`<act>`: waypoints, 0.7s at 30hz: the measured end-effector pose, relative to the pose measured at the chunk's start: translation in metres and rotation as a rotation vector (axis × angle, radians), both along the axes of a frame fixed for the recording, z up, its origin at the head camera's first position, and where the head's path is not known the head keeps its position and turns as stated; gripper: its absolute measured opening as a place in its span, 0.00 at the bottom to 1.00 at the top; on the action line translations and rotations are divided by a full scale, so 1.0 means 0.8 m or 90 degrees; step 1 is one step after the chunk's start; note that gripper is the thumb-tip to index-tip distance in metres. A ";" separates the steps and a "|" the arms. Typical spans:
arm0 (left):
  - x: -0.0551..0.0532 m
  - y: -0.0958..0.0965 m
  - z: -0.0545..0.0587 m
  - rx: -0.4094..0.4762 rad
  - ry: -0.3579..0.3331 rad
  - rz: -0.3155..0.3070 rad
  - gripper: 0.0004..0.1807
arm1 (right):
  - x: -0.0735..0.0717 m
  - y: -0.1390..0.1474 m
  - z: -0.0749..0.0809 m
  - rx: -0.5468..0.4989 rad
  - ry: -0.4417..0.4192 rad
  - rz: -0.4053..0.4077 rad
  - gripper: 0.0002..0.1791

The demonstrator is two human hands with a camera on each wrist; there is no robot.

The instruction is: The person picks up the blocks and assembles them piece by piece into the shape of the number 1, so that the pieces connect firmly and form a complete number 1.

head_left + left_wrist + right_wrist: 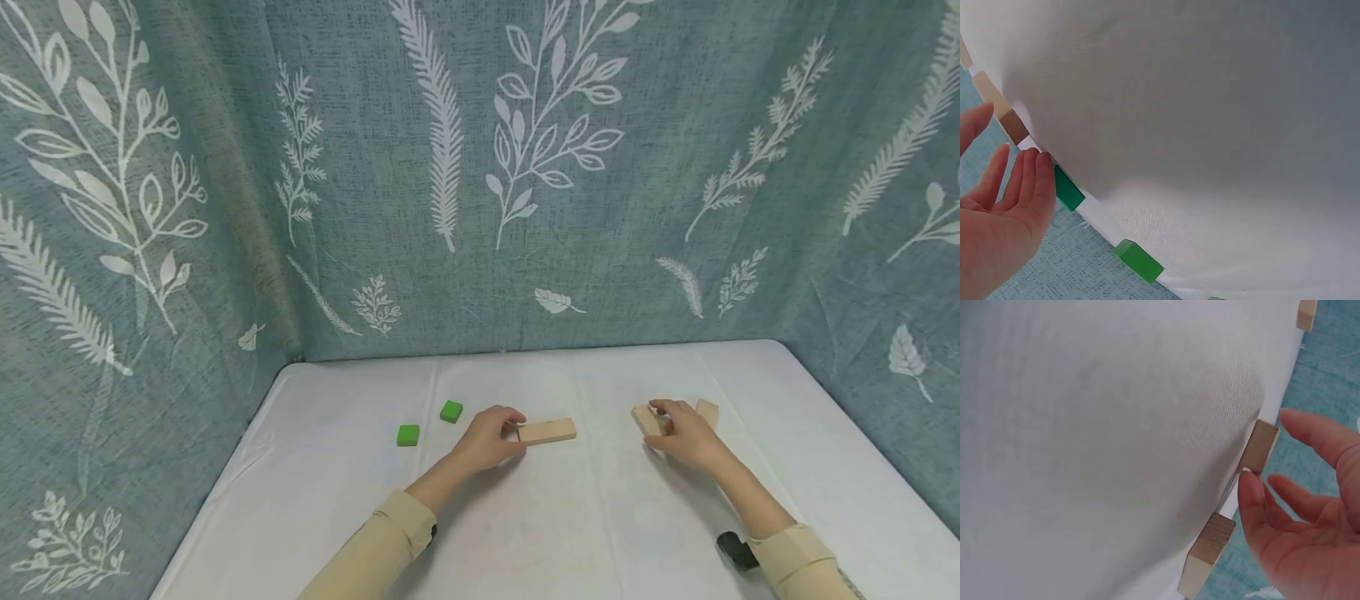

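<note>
Left hand (489, 439) is standing wide at the left end of a wooden block (551, 431); right hand (686, 435) is standing wide about a second block (646, 419), contact being unclear; both blocks are lying on the white table (570, 525)

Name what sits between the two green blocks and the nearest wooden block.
The left hand, between the green blocks and that wooden block; the head view shows it.

In the head view, the right hand (685, 435) partly hides two wooden blocks (707, 412), and the bottom edge cuts off both sleeves (367, 546). The left wrist view crops the left hand (1007, 222).
</note>
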State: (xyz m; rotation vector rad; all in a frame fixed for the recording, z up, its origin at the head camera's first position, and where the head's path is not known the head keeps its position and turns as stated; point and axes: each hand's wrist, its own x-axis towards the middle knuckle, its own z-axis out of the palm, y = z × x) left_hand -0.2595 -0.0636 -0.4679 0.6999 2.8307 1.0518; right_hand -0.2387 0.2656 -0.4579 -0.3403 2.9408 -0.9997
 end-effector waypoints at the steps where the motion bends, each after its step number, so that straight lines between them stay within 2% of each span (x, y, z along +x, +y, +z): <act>1: -0.001 0.001 0.000 -0.004 -0.003 0.001 0.19 | -0.001 0.001 -0.001 -0.003 -0.001 0.002 0.32; 11: -0.007 0.005 -0.001 -0.039 -0.009 -0.007 0.18 | -0.009 0.007 -0.004 -0.005 -0.015 0.023 0.36; 21: -0.010 0.006 0.002 -0.069 -0.005 -0.016 0.17 | -0.017 0.009 0.000 -0.009 -0.061 0.042 0.39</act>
